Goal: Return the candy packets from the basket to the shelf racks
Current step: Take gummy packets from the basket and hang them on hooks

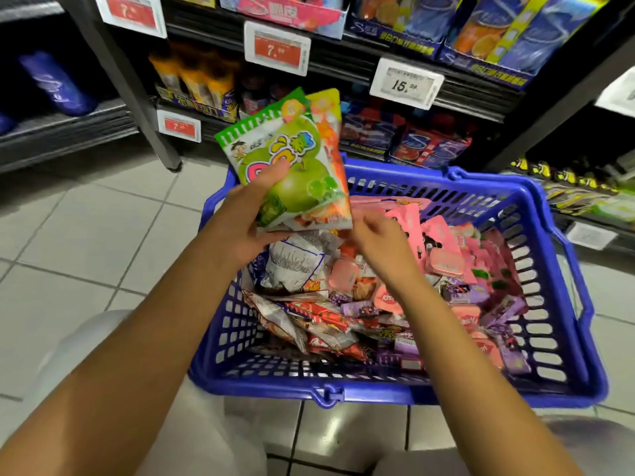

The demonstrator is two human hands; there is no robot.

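My left hand (247,214) grips a small stack of candy packets above the far left corner of the blue basket (378,393). A green apple packet (292,159) lies on top, with an orange packet (328,125) behind it. My right hand (374,238) hovers just right of the stack's lower edge, over the basket, fingers loosely curled and holding nothing. The basket holds several more packets: silver and white ones (295,262), pink ones (443,249), red ones (323,321) and purple ones (505,310).
The basket stands on a tiled floor (86,242) in front of dark shelf racks (343,63) stocked with blue, orange and pink boxes. Price tags (276,48) hang on the shelf edges. A grey upright post (137,97) stands at the left. My knees show below.
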